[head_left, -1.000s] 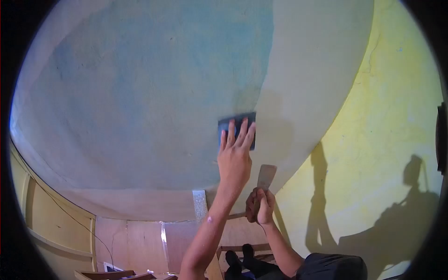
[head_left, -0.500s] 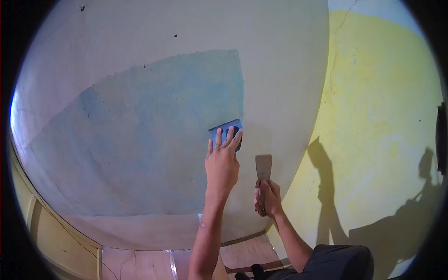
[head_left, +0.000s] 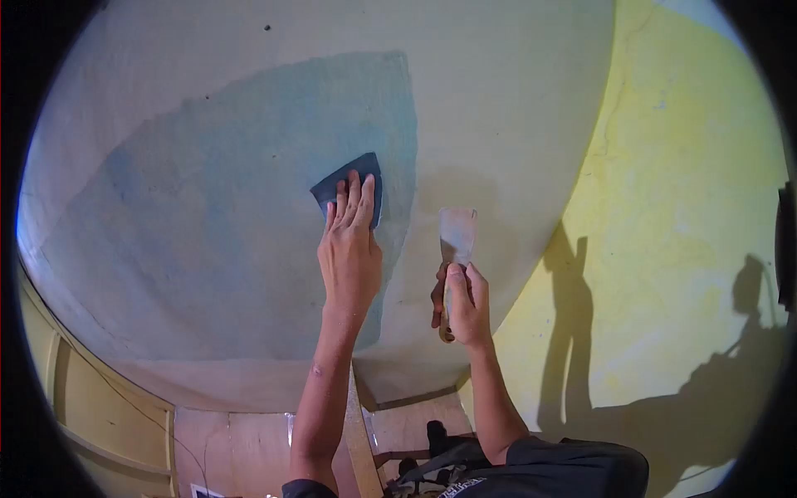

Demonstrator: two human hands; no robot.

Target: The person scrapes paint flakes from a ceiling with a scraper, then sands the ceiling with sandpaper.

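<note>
1. Pale wall (head_left: 515,100): spreads behind both hands and far above them.
2. Yellow wall (head_left: 647,274): meets the pale one along a curved-looking edge, to the right of the right hand; a dark shadow (head_left: 730,407) falls across its lower part.
3. Blue-green patch (head_left: 241,216): on the pale wall, behind the left hand and reaching well out to its left.
4. Left hand (head_left: 350,257): back to the camera, fingers stretched over a dark tool and holding it to the wall; the thumb's grip is hidden.
5. Right hand (head_left: 470,307): lower and to the right, closed round a handle.
6. Dark tool (head_left: 347,173): flat, tilted, under the left fingertips, on the patch.
7. Putty knife (head_left: 457,231): in the right hand, blade up.
</note>
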